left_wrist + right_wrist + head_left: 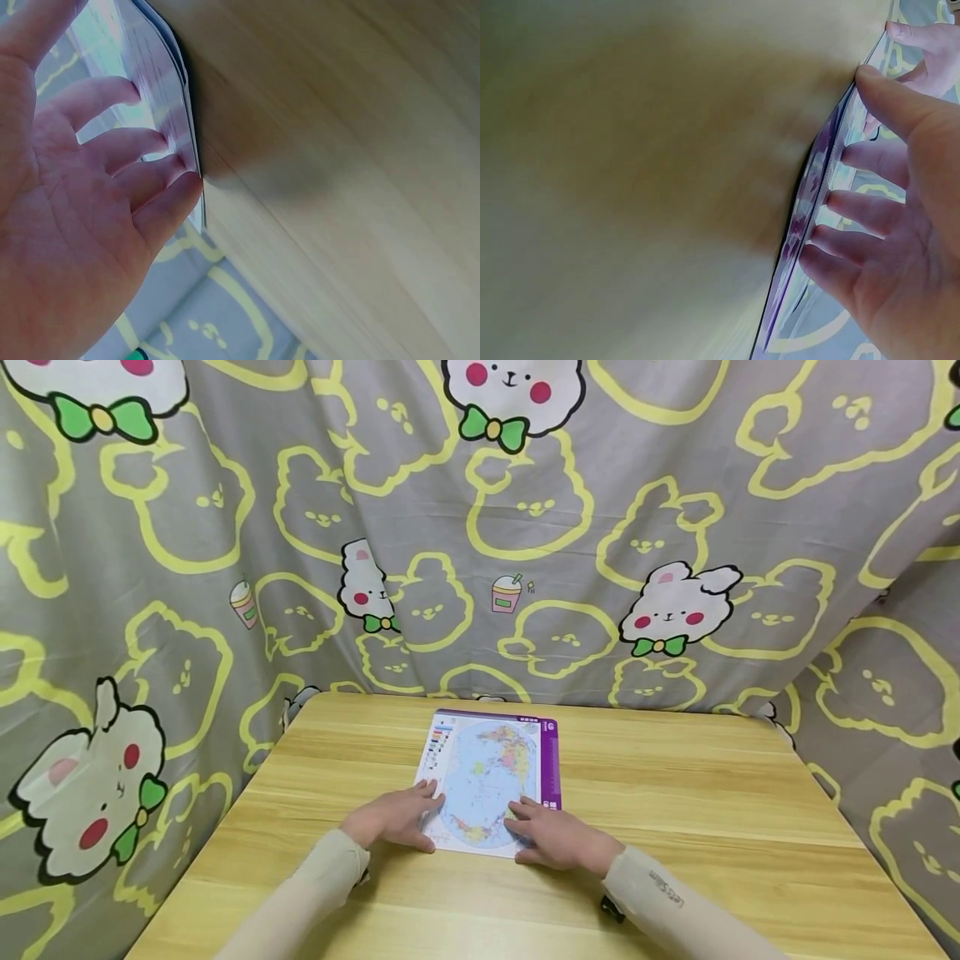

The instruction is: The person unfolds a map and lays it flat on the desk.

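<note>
A laminated world map sheet (491, 768) with a purple right border lies flat on the wooden table (675, 793). My left hand (397, 817) rests on its near left corner with the fingers spread and fairly straight. My right hand (555, 837) rests on its near right corner the same way. In the left wrist view the fingertips (180, 169) of my left hand (90, 217) touch the sheet (154, 67) at its edge. In the right wrist view the fingers (855, 206) of my right hand (900, 247) press on the sheet (810, 195) near its purple edge.
A grey cloth (525, 527) printed with yellow and white bunnies hangs behind the table and down both sides. Bare wood (630, 150) stretches to the left and right of the sheet, and the table's far edge (540, 702) meets the cloth.
</note>
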{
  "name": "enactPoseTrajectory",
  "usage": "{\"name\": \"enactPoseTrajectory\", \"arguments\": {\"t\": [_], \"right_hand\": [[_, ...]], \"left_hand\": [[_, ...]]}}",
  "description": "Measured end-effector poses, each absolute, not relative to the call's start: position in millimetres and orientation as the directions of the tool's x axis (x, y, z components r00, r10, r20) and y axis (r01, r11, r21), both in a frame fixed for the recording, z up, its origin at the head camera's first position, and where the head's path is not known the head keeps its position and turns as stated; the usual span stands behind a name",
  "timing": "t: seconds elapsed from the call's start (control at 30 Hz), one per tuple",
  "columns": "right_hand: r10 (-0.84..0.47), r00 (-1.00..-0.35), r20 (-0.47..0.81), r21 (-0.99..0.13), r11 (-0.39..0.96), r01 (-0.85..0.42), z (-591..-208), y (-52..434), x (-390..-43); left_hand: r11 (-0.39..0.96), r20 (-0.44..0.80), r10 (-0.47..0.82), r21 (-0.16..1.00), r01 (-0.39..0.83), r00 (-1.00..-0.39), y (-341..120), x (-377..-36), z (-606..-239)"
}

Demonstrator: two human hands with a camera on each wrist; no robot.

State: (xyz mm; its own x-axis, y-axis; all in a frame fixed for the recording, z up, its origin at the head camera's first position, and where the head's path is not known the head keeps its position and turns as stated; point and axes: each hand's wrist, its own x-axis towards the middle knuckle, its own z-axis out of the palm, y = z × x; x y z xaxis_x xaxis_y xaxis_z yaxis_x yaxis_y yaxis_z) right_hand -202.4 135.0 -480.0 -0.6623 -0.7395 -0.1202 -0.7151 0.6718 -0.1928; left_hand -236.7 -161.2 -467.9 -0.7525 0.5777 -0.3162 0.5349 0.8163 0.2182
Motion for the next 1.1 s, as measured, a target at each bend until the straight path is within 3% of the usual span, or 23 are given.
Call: {"name": "enactPoseTrajectory", "arguments": {"t": [1.1], "right_hand": [[-0.718,-0.687,-0.111,-0.240,0.690,-0.683,-477,191,-198]], "left_hand": [[0.763,-0.303,0.639,0.131,0.633,-0.707,-111,-233,-467]]}}
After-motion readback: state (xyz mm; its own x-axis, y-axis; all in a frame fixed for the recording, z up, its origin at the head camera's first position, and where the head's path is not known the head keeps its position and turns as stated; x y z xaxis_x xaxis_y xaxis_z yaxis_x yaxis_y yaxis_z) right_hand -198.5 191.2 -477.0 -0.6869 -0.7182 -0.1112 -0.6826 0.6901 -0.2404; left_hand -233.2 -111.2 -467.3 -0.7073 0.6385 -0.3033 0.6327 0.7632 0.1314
